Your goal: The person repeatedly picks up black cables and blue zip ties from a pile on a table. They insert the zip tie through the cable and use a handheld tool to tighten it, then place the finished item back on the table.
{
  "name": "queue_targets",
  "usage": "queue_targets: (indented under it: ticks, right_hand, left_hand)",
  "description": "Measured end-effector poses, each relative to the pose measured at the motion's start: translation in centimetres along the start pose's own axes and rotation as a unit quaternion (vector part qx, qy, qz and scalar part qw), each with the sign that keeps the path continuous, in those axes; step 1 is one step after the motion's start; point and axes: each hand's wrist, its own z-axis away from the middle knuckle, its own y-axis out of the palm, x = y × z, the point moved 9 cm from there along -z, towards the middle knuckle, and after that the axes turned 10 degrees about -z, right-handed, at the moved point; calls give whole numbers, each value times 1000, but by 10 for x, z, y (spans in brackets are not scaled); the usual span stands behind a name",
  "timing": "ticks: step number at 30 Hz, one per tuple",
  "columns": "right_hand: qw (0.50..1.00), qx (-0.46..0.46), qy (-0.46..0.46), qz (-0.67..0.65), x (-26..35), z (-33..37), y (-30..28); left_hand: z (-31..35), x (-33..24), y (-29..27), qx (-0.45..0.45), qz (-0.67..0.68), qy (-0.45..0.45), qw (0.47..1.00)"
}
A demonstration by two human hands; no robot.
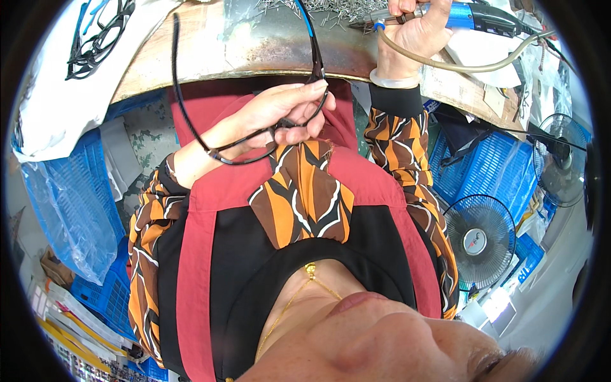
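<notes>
My left hand (pixel 289 113) is closed on a black eyeglass frame (pixel 318 63) with blue on one temple. Its temples are unfolded and point away toward the bench, and its rims hang near my chest. My right hand (pixel 417 41) grips an electric screwdriver (pixel 463 16) with a blue and black body, lying sideways with its tip to the left. A beige hose (pixel 458 65) is fixed near its front by a blue tie. The tip is beside a heap of small silvery screw-like pieces (pixel 344 7), apart from the eyeglass frame. Both hands are at the bench's near edge.
Several black and blue eyeglass frames (pixel 98 41) lie on white sheeting (pixel 57 121) at the far left. A metal plate (pixel 254 48) covers part of the wooden bench. Blue crates (pixel 105 172) stand left; a fan (pixel 477 239) and more crates (pixel 490 159) stand right.
</notes>
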Motion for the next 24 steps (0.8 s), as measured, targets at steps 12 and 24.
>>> queue_targets:
  ticks: [12,24]
  right_hand:
    - [999,-29,15,34,-10,-3,-7]
    - [985,168,-29,-21,28,68,35]
  left_hand:
    - [-17,3,-7,88,109,75,987]
    - [-26,7,0,66,181,93,977]
